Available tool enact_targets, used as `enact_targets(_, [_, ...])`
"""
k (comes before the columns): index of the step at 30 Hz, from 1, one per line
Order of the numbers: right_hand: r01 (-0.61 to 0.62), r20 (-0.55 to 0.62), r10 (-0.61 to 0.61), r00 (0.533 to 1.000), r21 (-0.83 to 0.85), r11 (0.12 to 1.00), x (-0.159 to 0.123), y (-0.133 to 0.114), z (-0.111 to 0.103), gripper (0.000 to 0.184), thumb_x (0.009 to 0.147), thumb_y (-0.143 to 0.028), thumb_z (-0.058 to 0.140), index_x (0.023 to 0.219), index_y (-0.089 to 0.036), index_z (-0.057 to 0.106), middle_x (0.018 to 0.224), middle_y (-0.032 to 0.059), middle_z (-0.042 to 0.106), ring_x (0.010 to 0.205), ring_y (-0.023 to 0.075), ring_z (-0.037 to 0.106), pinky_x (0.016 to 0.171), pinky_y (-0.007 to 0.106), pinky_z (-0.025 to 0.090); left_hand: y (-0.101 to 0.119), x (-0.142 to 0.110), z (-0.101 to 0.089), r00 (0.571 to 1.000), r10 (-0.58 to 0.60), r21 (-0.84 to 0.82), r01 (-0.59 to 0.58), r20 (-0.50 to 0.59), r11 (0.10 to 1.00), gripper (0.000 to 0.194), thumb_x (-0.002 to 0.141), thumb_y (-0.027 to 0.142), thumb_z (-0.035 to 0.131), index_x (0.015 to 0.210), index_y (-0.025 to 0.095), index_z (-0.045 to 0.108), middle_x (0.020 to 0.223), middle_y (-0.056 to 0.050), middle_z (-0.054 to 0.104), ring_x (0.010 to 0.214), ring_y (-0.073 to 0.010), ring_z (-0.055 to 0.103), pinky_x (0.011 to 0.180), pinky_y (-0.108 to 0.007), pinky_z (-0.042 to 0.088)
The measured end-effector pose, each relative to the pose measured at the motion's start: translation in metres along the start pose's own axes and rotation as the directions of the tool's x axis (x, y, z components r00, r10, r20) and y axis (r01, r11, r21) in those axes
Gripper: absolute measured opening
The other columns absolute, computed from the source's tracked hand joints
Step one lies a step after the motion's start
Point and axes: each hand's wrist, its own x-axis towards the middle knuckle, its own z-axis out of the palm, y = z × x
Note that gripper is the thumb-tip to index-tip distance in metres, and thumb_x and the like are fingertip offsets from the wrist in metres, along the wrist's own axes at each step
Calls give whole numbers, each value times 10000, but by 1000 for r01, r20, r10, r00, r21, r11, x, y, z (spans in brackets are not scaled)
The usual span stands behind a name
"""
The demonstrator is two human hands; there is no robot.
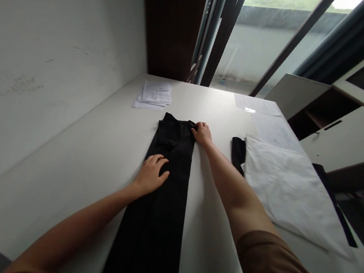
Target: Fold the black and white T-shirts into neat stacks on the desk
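Black trousers point(169, 206), folded lengthwise, lie along the white table point(99, 152) with the waist end pointing away from me. My left hand point(152, 175) rests on the upper leg part near its left edge, fingers spread and pressing lightly on the cloth. At the far right corner of the waist, my right hand point(203, 134) has its fingers curled onto the fabric edge, thumb and fingertips close together. Some folded-over cloth shows at the waist's left side. The near end of the legs runs out of the picture.
Printed papers point(156, 93) are stacked at the far left. To the right, a white cloth point(289, 186) lies over dark fabric point(238, 152), with more paper sheets point(275, 126) behind it. A wall point(62, 49) borders the left side; white cabinets point(352, 136) stand beyond the right edge.
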Motion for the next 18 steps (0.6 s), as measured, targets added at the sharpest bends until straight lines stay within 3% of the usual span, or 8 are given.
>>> enact_targets(3, [9, 32, -9, 999, 24, 1000, 1, 4, -4, 542, 948, -419, 569, 1450, -217, 527, 1435, 148, 541, 1325, 346, 478, 1125, 477, 387, -31, 80, -3, 989, -13, -14, 11, -144, 1000, 327, 928, 252, 573, 1234, 189, 670, 1298, -116, 598, 1235, -268, 551, 1146, -404, 425])
enact_targets(5, [-9, 48, 8, 999, 28, 1000, 5, 4, -6, 490, 935, -432, 584, 1387, -243, 583, 1441, 133, 539, 1342, 352, 467, 1133, 498, 376, -48, 135, -2, 979, -28, 20, 32, -200, 999, 337, 929, 203, 546, 1238, 177, 677, 1286, -124, 595, 1214, -272, 550, 1143, -401, 416])
enact_targets(10, [-37, 43, 35, 998, 50, 998, 15, 12, -10, 275, 865, -365, 636, 1110, -247, 678, 1317, 104, 613, 1233, 318, 546, 1066, 466, 432, -78, 241, 8, 988, -32, 86, 46, -152, 995, 451, 967, 176, 465, 1386, 215, 626, 1449, -138, 499, 1321, -294, 474, 1169, -435, 361])
enact_targets(14, [-17, 16, 15, 1000, 143, 990, 18, 23, -12, 233, 866, -310, 585, 1077, -242, 659, 1186, 73, 659, 1094, 260, 606, 974, 391, 478, -100, 285, 19, 999, -49, 109, 48, 7, 993, 403, 958, 217, 477, 1304, 251, 680, 1498, -111, 468, 1393, -298, 401, 1186, -458, 327])
enact_targets(18, [-15, 9, 13, 1000, 249, 969, 16, 27, -13, 241, 952, -382, 492, 1025, -233, 667, 1117, 63, 671, 1014, 227, 623, 918, 351, 494, -118, 300, 25, 991, -99, 125, 88, 87, 988, 351, 840, 144, 541, 1127, 222, 729, 1356, -119, 568, 1293, -283, 480, 1138, -408, 378])
